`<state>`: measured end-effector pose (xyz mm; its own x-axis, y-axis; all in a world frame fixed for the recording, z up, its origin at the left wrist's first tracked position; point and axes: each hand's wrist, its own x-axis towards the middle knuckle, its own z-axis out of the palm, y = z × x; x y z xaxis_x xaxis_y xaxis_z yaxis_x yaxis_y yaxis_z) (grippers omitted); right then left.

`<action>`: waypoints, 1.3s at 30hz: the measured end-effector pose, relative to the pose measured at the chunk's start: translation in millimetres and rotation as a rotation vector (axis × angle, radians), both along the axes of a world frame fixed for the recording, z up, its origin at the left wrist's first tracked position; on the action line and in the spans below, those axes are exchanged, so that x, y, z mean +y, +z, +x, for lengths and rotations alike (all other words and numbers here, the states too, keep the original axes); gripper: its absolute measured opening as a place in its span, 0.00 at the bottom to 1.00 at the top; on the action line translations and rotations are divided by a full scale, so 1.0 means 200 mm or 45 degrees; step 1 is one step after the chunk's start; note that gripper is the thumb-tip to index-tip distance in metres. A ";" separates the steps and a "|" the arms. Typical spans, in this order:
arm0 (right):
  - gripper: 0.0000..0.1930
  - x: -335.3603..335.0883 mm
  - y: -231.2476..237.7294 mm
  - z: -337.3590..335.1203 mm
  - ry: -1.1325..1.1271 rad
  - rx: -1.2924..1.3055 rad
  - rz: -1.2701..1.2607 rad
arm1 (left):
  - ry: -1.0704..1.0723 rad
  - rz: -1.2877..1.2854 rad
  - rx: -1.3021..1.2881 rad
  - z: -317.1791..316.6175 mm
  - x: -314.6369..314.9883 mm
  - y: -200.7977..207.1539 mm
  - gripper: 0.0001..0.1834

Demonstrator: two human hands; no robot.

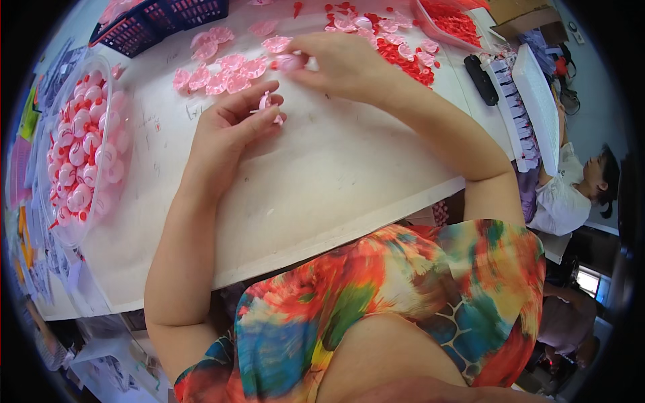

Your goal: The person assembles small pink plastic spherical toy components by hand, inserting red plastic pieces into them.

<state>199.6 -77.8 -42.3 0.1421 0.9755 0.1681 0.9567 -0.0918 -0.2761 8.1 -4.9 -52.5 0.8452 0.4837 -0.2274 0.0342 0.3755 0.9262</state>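
Over the white table my left hand (236,115) pinches a small pink plastic piece (266,102) between thumb and fingers. To its right and a little farther off, my right hand (330,62) grips a pale pink ball (291,62) with a red bit at its left end. Just beyond the hands lie several pink petal-shaped plastic cups (232,72). Loose small red parts (405,62) are heaped past my right hand, with more pink pieces among them.
On the left stands a clear tub (106,80) full of pink-and-white balls with red tips. A dark blue basket (161,27) sits at the back left, a tub of red parts (451,25) at the back right. Near it lies a black case (481,80). Another person (568,185) sits at right.
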 end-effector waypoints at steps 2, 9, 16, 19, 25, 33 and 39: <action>0.17 0.05 -0.02 -0.01 0.080 0.048 0.147 | -0.041 -0.012 0.019 0.00 0.00 0.00 0.20; 0.08 -0.01 0.17 0.18 -0.038 0.059 0.236 | -0.038 -0.022 0.035 -0.02 -0.01 0.00 0.21; 0.16 -0.02 0.10 0.21 -0.326 0.178 -0.067 | 0.010 -0.028 0.042 -0.02 0.01 0.01 0.21; 0.17 -0.04 0.12 0.21 -0.304 0.775 -0.069 | 0.023 -0.046 -0.014 -0.01 0.01 0.00 0.22; 0.19 -0.12 0.18 -0.04 -0.204 1.362 -0.095 | 0.025 0.011 -0.136 -0.01 -0.02 0.02 0.24; 0.17 -0.17 0.08 -0.10 0.045 1.586 -0.101 | 0.066 0.008 -0.175 -0.01 -0.04 0.02 0.23; 0.15 -0.19 0.08 -0.13 0.132 1.662 -0.114 | 0.101 0.028 -0.141 -0.01 -0.05 0.00 0.21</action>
<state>173.1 -114.8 -27.2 0.0744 0.9921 -0.1007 -0.0048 -0.1006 -0.9949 6.2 -14.3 -51.5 0.8235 0.5537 -0.1235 -0.0974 0.3524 0.9308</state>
